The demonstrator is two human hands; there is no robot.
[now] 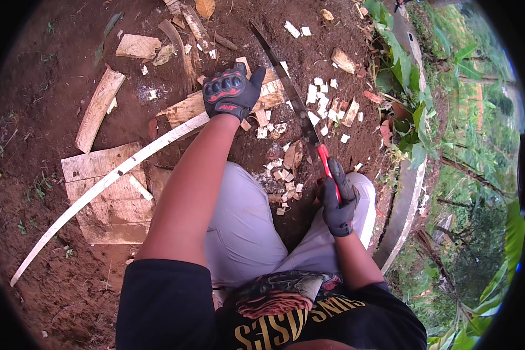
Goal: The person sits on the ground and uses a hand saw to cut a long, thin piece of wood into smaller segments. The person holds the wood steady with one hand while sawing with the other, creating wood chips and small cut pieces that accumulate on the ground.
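Note:
My left hand (230, 90), in a black padded glove with red marks, is closed over a long pale strip of wood (125, 166). The strip runs from under the glove far to the lower left. Beneath this hand lies a split wooden block (186, 109); the glove hides where strip and block meet. My right hand (339, 201), also in a black glove, grips the red handle of a machete (300, 108). Its long dark blade slants up and left, its middle passing beside the block's right end. Several small chopped wood pieces (324, 105) lie right of the blade.
More chopped pieces (289, 181) lie on the soil between my knees. A wooden board (108, 201) rests at the left, with a split log (99, 108) above it. Along the right runs a curved concrete edge (399, 213), with green plants (472, 245) beyond.

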